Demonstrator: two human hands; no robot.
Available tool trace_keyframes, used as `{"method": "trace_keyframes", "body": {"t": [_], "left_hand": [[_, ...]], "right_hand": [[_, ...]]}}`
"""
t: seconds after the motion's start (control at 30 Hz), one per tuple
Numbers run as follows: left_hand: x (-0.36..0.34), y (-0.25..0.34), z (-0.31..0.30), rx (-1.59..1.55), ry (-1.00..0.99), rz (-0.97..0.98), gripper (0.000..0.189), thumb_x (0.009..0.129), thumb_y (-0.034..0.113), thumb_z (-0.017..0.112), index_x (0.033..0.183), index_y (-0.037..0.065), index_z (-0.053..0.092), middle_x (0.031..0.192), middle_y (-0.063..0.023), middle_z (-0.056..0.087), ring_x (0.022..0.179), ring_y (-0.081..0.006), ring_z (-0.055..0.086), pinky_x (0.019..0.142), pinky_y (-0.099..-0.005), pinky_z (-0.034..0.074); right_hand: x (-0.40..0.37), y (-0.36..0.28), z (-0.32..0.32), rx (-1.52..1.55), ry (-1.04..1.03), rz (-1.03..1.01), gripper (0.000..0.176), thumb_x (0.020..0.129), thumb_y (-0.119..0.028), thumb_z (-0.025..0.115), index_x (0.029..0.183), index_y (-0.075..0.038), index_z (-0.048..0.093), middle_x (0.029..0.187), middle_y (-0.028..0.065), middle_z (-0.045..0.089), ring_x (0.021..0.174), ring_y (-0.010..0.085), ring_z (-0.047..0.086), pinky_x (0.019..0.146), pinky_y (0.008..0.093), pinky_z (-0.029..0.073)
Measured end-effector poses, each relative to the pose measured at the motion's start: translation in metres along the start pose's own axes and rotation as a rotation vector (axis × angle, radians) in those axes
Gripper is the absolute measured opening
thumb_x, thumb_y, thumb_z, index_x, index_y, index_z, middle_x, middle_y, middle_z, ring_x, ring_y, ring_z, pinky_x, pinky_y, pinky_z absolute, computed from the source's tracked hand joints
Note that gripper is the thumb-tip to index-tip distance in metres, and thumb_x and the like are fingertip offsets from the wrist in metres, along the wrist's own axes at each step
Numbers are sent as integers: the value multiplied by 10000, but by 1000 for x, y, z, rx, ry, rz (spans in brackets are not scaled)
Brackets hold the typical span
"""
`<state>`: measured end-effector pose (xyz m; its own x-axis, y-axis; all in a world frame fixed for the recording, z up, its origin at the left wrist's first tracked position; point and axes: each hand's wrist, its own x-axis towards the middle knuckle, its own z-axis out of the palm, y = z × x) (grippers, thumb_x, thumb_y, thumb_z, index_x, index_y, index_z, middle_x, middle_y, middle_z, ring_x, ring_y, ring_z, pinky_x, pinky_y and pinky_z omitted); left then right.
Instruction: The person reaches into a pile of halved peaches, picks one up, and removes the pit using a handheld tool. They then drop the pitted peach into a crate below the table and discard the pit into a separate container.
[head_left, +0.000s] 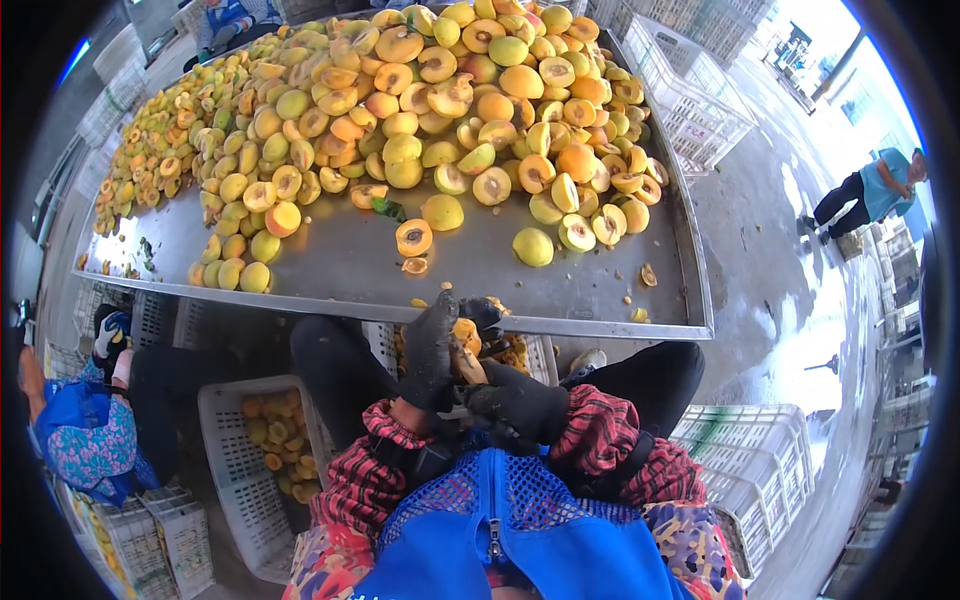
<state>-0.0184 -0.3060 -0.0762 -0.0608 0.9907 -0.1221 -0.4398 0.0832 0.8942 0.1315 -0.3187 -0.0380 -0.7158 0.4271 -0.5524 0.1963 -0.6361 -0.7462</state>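
Close to my body, just below the table's near edge, both hands wear dark gloves. My left hand [431, 352] is closed around an orange-yellow peach [466, 334], its fingers partly covering the fruit. My right hand [520, 402] is closed on a tan, wooden-looking handle [467, 366] that points up toward the peach; the tool's working end is hidden. Beneath the hands, a crate [541, 358] with orange fruit pieces shows between my knees. On the metal table [340, 262] lies a large heap of peaches [400, 130], many cut in halves. A cut peach half [413, 237] lies nearest my hands.
To my left stands a white crate [235, 480] with peach halves inside. Another white crate [750, 460] is at my right. Stacked crates [690, 100] stand beyond the table. A co-worker [95, 430] sits at left, and a person [880, 190] stands on the wet floor at right.
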Motion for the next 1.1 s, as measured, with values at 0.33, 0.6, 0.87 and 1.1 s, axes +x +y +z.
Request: {"method": "trace_keyframes", "body": {"t": [0.33,0.6,0.87,1.1], "left_hand": [[-1,-1,10,-481,-32,-316,438,937,434,425,1038,36,577,957,-127,633,819,-241,629,676,-399,554],[6,-25,8,-599,-89,-181,413,945,365,419,1179,42,527,1061,-96,621,965,-239,592,846,-402,504],[30,-36,-35,-474,-120,-206,406,941,330,429,1226,50,506,1118,-98,589,1026,-243,561,902,-393,466],[34,-22,-53,-248,31,-101,401,936,308,442,1240,51,496,1145,-99,570,1041,-243,550,900,-385,460]], "right_hand": [[-8,12,2,475,-86,56,195,912,-194,534,1037,-43,525,547,10,478,343,96,414,303,229,322],[0,36,-11,385,-170,-178,249,860,-187,571,1079,-75,530,624,8,523,425,85,464,365,228,361],[6,37,-1,329,-160,-484,432,834,-164,611,1230,-89,456,702,6,545,523,87,513,456,223,408],[16,51,-11,318,-494,-474,387,794,-128,613,1159,-78,495,719,29,559,581,105,549,501,239,441]]}}
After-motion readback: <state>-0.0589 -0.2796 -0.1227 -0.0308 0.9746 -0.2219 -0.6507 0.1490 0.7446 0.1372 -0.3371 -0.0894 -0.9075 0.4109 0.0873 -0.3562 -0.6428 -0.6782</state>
